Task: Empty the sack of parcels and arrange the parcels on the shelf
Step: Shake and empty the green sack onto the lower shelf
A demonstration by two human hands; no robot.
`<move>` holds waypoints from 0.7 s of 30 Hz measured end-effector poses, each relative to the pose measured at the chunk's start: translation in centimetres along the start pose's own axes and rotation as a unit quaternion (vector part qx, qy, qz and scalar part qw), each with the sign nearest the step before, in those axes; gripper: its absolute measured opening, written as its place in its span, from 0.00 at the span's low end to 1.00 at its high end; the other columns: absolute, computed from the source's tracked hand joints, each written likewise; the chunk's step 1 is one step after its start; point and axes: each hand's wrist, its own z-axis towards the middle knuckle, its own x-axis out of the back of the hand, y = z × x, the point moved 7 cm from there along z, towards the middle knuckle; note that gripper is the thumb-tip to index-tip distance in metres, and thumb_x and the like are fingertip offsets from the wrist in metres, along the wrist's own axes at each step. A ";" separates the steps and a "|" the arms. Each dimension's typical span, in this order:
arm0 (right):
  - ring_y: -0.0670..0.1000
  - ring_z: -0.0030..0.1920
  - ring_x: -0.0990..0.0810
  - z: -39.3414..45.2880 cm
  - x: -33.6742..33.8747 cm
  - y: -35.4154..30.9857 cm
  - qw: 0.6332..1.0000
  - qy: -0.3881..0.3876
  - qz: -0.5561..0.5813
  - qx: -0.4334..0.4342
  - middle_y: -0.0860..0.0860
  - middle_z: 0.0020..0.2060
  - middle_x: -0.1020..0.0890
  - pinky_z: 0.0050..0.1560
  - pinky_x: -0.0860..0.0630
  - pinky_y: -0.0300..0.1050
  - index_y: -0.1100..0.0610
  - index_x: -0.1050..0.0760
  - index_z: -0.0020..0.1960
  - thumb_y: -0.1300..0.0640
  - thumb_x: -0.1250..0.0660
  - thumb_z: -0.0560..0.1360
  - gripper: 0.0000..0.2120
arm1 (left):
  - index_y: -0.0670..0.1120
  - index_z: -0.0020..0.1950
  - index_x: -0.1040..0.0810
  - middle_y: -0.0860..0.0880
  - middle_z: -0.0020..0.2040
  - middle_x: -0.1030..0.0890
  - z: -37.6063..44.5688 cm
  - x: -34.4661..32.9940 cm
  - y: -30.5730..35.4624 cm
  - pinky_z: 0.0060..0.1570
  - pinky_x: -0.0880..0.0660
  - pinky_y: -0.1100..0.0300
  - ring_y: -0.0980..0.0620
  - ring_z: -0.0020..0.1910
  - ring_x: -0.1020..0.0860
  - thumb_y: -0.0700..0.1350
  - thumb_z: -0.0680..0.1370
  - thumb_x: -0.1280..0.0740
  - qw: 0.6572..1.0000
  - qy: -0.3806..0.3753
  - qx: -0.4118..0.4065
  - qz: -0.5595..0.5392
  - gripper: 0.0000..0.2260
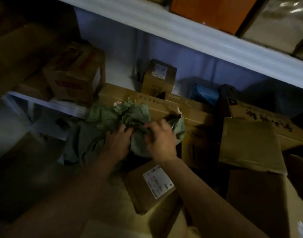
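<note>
Green woven fabric of the crumpled sack (102, 127) is bunching under both hands: left hand (117, 140) and right hand (160, 137) are gripping it, fingers curled, amid brown cardboard parcels (152, 189).

The crumpled sack (113, 124) at mid-frame is dull grey-green. The boxes around it are plain brown cardboard; the box (73, 74) at upper left bears red printed bands, and the parcel (150, 186) at lower centre carries a white label with dark print. The shelf (181, 35) edge looks pale bluish-white. At upper right sits an orange box (210, 11); a blue bag (205, 93), perhaps plastic, shows in dim light right of centre.
</note>
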 end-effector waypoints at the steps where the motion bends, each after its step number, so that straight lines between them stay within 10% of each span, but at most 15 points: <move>1: 0.58 0.70 0.38 0.2 -2.1 -0.1 0.994 -0.102 -0.028 0.026 0.52 0.69 0.35 0.66 0.36 0.65 0.47 0.32 0.68 0.51 0.36 0.76 0.20 | 0.55 0.75 0.47 0.47 0.73 0.38 0.8 0.2 -0.1 0.68 0.42 0.39 0.39 0.68 0.32 0.52 0.72 0.30 1.000 -0.018 -0.008 0.005 0.37; 5: 0.57 0.77 0.51 1.6 -6.9 1.8 0.957 -0.274 -0.097 -0.001 0.46 0.78 0.53 0.66 0.49 0.77 0.40 0.49 0.76 0.48 0.43 0.80 0.27 | 0.57 0.76 0.52 0.48 0.76 0.40 2.0 1.8 -1.8 0.66 0.58 0.26 0.41 0.74 0.41 0.64 0.69 0.31 1.000 -0.003 0.016 0.026 0.43; 10: 0.56 0.78 0.56 3.7 -9.9 4.7 0.937 -0.328 -0.118 -0.037 0.45 0.78 0.55 0.66 0.45 0.76 0.43 0.55 0.77 0.58 0.42 0.79 0.33 | 0.63 0.75 0.62 0.50 0.78 0.64 -1.8 0.3 -3.3 0.65 0.50 0.25 0.38 0.76 0.63 0.77 0.63 0.43 0.997 0.032 0.070 0.008 0.48; 15: 0.59 0.77 0.53 4.2 -13.4 6.6 0.934 -0.337 -0.115 -0.018 0.50 0.78 0.52 0.70 0.41 0.67 0.47 0.54 0.78 0.60 0.45 0.79 0.32 | 0.64 0.69 0.72 0.49 0.78 0.64 -1.2 -6.8 -5.5 0.69 0.49 0.31 0.33 0.75 0.62 0.83 0.44 0.71 0.992 -0.055 0.069 -0.096 0.55; 21: 0.61 0.77 0.53 4.7 -15.2 7.6 0.927 -0.362 -0.093 0.001 0.54 0.78 0.54 0.74 0.45 0.58 0.51 0.58 0.79 0.60 0.45 0.80 0.32 | 0.66 0.66 0.75 0.50 0.77 0.68 -0.1 -8.6 -5.4 0.66 0.49 0.26 0.33 0.74 0.64 0.81 0.45 0.76 0.993 -0.064 0.070 -0.075 0.50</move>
